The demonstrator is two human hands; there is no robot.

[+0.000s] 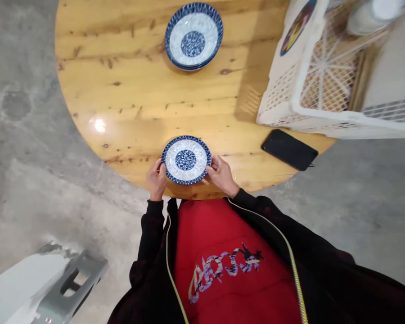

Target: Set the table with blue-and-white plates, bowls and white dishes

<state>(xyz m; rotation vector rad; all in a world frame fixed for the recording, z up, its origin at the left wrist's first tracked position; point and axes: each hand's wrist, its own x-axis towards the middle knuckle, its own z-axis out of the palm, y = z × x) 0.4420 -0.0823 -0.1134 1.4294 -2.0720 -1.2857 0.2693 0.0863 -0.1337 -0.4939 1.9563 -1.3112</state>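
Between my two hands is a blue-and-white plate (186, 160), round, with a dark blue patterned rim and a speckled blue centre. My left hand (157, 177) grips its left edge, the thumb near the rim. At the right edge my right hand (222, 173) pinches the rim between thumb and fingers. The plate is at the near edge of the wooden table; whether it touches the tabletop I cannot tell. Farther back on the table sits a stack of similar blue-and-white plates (194, 36), their rims slightly offset.
A round wooden table (138, 94) spreads in front of me. On its right stands a white plastic crate (295, 96) with a pale container (361, 20) inside. A black phone (290, 149) lies below the crate. A grey stool (67, 288) is on the concrete floor at lower left.
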